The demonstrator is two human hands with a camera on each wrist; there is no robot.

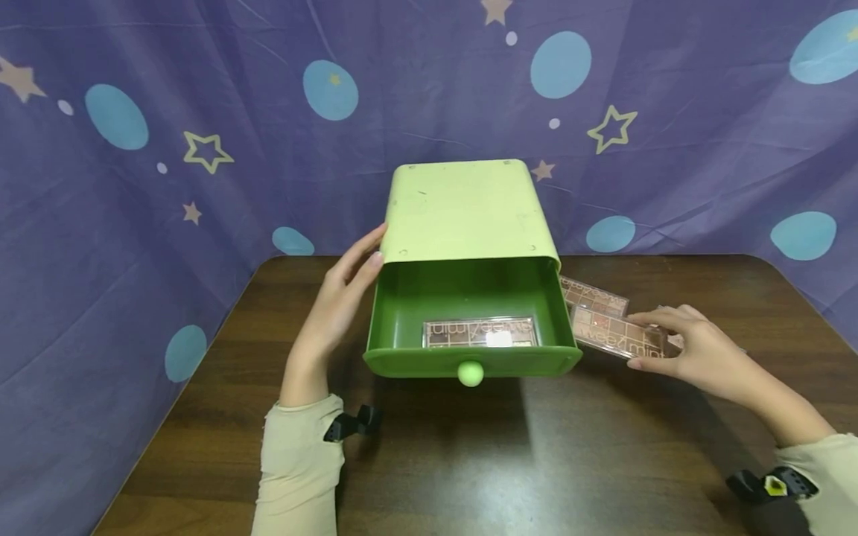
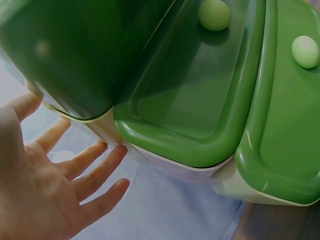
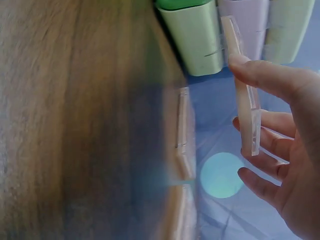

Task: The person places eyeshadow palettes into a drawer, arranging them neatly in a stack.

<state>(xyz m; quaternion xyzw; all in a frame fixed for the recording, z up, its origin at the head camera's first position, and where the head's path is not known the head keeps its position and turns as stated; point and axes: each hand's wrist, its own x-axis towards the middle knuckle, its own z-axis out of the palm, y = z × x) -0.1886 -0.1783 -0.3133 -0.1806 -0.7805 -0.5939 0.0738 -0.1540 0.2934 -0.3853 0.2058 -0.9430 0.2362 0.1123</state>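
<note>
A drawer unit with a pale yellow-green top (image 1: 469, 208) stands on the table, its top green drawer (image 1: 395, 361) pulled out. One palette (image 1: 479, 333) lies inside that drawer. My left hand (image 1: 331, 305) rests on the unit's left side, fingers extended; the left wrist view shows the same hand (image 2: 55, 185) with fingers spread by the side wall. To the right of the drawer, my right hand (image 1: 704, 350) pinches a palette (image 1: 617, 333), also seen edge-on (image 3: 245, 100) between thumb and fingers of the hand (image 3: 295, 135) in the right wrist view.
Another palette (image 1: 593, 296) is behind the held one, beside the unit. Two lower closed drawers (image 2: 190, 90) with round knobs show in the left wrist view. A patterned purple cloth (image 1: 436, 89) hangs behind the brown table (image 1: 456, 461).
</note>
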